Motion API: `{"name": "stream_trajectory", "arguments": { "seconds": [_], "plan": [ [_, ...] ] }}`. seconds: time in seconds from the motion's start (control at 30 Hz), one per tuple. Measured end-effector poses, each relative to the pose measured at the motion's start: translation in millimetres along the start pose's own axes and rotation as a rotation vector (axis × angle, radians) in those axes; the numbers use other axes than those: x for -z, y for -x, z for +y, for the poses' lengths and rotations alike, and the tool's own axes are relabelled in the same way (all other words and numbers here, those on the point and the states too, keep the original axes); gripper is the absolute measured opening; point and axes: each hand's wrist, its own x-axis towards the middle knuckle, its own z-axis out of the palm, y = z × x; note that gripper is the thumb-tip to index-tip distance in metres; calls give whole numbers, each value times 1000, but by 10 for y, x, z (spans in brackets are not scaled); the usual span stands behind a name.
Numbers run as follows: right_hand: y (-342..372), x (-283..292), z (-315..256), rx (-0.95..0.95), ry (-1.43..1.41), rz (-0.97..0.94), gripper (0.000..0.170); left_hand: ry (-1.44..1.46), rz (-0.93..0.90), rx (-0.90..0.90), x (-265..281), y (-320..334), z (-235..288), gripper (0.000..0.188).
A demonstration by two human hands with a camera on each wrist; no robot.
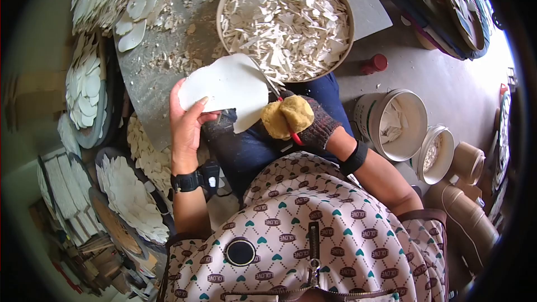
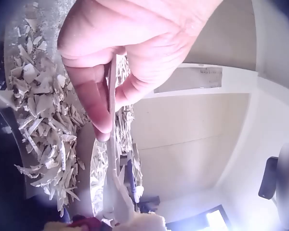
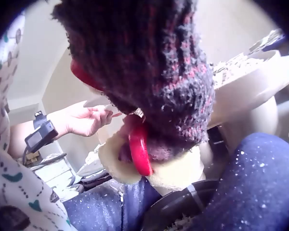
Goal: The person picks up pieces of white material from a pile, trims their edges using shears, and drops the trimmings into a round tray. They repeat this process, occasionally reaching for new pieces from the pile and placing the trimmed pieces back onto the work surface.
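Observation:
My bare left hand [image 1: 187, 116] pinches a thin white sheet-like piece [image 1: 226, 86] at its left edge, thumb on top. In the left wrist view that piece [image 2: 112, 115] appears edge-on between thumb and fingers. A dark knitted glove covers my right hand [image 1: 321, 126], which grips red-handled scissors [image 1: 295, 136]. Yellow foam padding [image 1: 288, 116] wraps their handles. The blades lie along the right edge of the piece, whose lower right has a notch and a hanging strip. In the right wrist view a red handle loop [image 3: 140, 153] shows beneath the glove [image 3: 154, 72].
A round tray [image 1: 351, 33] full of white scraps stands on the grey table [image 1: 369, 19] just ahead. Stacked white pieces [image 1: 98, 0] lie at the far left. Buckets [image 1: 417, 126] with scraps stand on the right floor, near a red object [image 1: 376, 64]. Filled baskets [image 1: 128, 196] line the left.

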Motion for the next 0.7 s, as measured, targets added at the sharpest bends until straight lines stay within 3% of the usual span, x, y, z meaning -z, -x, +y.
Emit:
{"name": "stream_trajectory", "arguments": {
  "seconds": [0.13, 0.23, 0.4, 0.57, 0.7],
  "plan": [
    [88, -31, 150, -204, -367, 23, 30, -45, -35, -3, -94, -151, 16, 62],
    [71, 117, 25, -316, -302, -5, 21, -74, -34, -33, -186, -215, 34, 62],
    [100, -47, 277, -12, -223, 124, 23, -110, -102, -36, -261, -247, 133, 62],
    [84, -94, 338, 60, -243, 226, 20, -123, -170, -49, -305, -255, 205, 62],
    [78, -103, 298, 58, -290, 226, 18, -112, -125, -43, -272, -259, 230, 63]
  ]
}}
